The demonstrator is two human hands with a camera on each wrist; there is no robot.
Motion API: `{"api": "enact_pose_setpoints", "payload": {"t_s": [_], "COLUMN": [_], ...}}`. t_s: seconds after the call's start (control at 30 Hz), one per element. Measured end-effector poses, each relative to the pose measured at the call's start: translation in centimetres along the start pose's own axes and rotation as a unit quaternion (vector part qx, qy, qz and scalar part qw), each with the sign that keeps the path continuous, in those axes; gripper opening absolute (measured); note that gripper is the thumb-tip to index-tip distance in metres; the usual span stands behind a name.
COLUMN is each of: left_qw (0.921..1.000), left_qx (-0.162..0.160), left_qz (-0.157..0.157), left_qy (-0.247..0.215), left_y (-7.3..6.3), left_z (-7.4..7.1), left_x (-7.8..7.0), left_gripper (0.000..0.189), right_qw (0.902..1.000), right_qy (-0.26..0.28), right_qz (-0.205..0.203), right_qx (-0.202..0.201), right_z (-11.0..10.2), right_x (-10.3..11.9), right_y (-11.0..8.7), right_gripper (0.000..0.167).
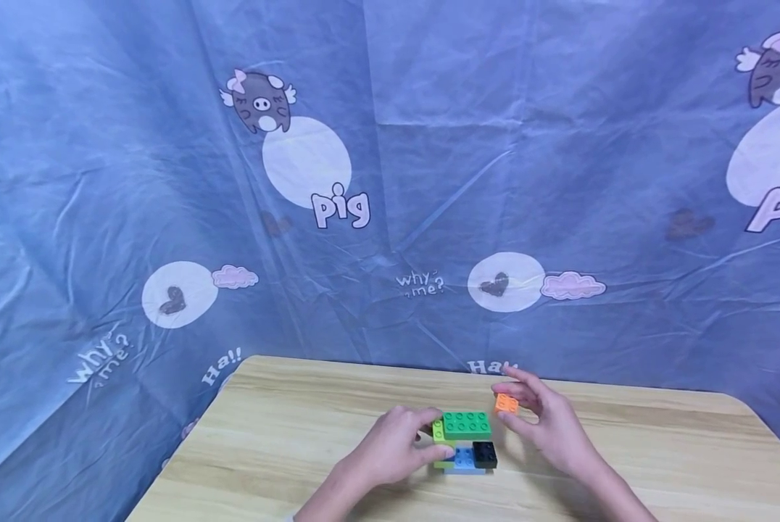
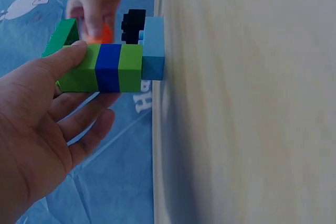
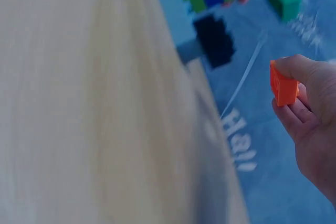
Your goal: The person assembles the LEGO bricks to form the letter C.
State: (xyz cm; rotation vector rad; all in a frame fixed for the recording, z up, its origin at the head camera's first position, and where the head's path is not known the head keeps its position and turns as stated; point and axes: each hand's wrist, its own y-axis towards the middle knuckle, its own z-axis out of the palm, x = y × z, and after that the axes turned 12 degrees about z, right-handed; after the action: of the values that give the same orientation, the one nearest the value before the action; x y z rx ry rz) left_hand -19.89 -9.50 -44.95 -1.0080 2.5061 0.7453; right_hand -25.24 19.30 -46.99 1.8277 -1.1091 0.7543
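My left hand (image 1: 396,446) grips the left side of a toy brick build, its thumb and fingers around a column. In the left wrist view that column has a lime brick (image 2: 79,77), a dark blue brick (image 2: 108,69) and another lime brick (image 2: 130,69). A long green brick (image 1: 466,426) juts out rightward at the top. Below lies a light blue brick (image 2: 153,43), with a black brick (image 1: 485,454) on its right end. My right hand (image 1: 553,428) pinches a small orange brick (image 1: 507,404) in the air, right of the green brick and apart from it.
A light wooden table (image 1: 285,428) lies beneath the build. Behind it hangs a blue printed cloth (image 1: 429,181) with pig figures and lettering, close to the table's back edge.
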Motion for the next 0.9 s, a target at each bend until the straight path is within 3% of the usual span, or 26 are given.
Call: {"api": "enact_pose_setpoints", "payload": {"t_s": [0.27, 0.5, 0.67, 0.9], "left_qw": [0.9997, 0.9991, 0.9985, 0.9982], "left_qx": [-0.007, -0.025, -0.052, -0.057], "left_qz": [-0.025, -0.027, 0.006, 0.009], "left_qy": [-0.001, -0.020, -0.012, -0.017], "left_y": [-0.2, -0.3, -0.3, -0.4], "left_z": [-0.8, -0.4, 0.0, -0.1], "left_x": [0.8, 0.4, 0.1, 0.0], "left_gripper": [0.022, 0.062, 0.053, 0.046], "right_qw": [0.9977, 0.9944, 0.9929, 0.9928], "right_qy": [0.017, 0.023, 0.017, 0.007], "right_qz": [-0.052, -0.066, -0.055, -0.028], "right_qx": [0.039, 0.079, 0.104, 0.116], "right_z": [0.3, 0.4, 0.5, 0.8], "right_x": [3.2, 4.4, 4.5, 4.4], "right_y": [-0.4, -1.0, -1.2, -1.5], "right_gripper": [0.080, 0.082, 0.080, 0.075]}}
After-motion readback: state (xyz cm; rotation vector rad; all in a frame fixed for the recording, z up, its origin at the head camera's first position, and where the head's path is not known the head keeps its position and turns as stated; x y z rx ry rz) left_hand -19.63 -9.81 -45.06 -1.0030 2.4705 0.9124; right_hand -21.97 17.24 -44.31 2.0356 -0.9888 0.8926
